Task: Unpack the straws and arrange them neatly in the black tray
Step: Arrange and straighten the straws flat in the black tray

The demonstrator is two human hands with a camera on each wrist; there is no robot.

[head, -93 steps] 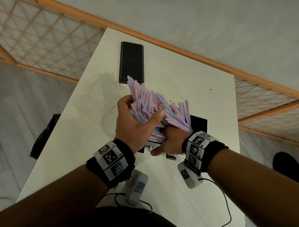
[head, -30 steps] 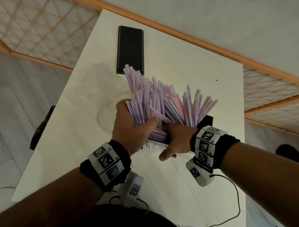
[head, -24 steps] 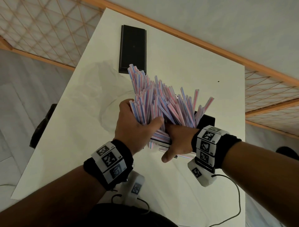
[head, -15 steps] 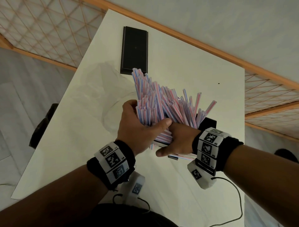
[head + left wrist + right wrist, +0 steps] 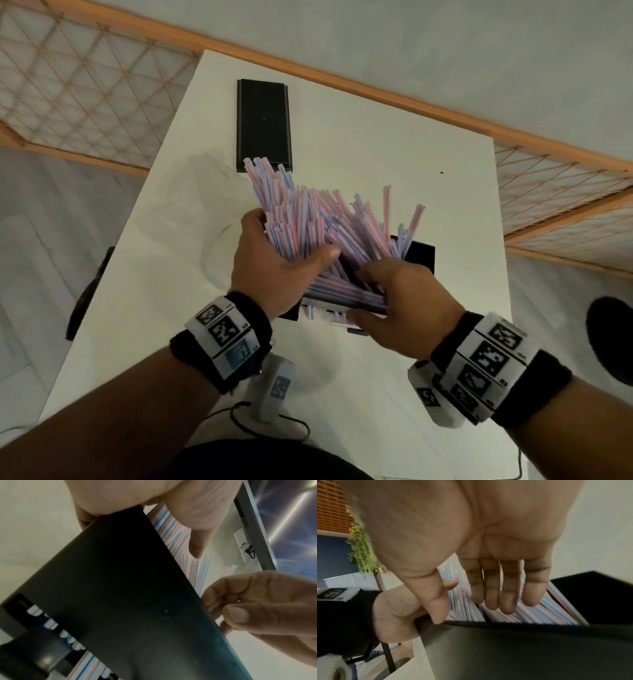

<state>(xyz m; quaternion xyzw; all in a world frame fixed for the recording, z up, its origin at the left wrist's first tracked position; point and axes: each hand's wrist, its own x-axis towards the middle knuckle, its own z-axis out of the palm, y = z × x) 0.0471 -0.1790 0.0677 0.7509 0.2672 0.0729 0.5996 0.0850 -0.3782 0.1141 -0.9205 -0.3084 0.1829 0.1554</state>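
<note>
**A:** Nearest us, the right hand [image 5: 400, 308] sits at the near end of the black rectangular plastic tray [image 5: 419, 255], which lies toward the right edge of the white surface [image 5: 376, 164]. Its fingers [image 5: 508, 588] are nearly straight, laid flat across the pink-and-blue striped paper straws [image 5: 329, 233] inside the tray, pinching nothing.

**B:** And the left hand [image 5: 270, 270]?

**A:** Just beside it, thumb and fingers curled round a thick fan of those straws. Their lower ends sit in the tray, while the upper ends splay up and away.

**B:** How will they handle, do you reckon?

**A:** Very light, I'd say, and slippery against each other, so a loose grip lets them scatter. Thin paper tubes probably crush or kink if squeezed hard. Best held low on the bundle, near the ends in the tray, while the flat hand combs the tops down parallel.

**B:** Anything beyond?

**A:** Left of the fan lies a crumpled clear plastic wrapper [image 5: 205, 192], probably the packaging. Toward the far edge of the surface rests a second black rectangular tray [image 5: 263, 120], apparently without straws.
</note>
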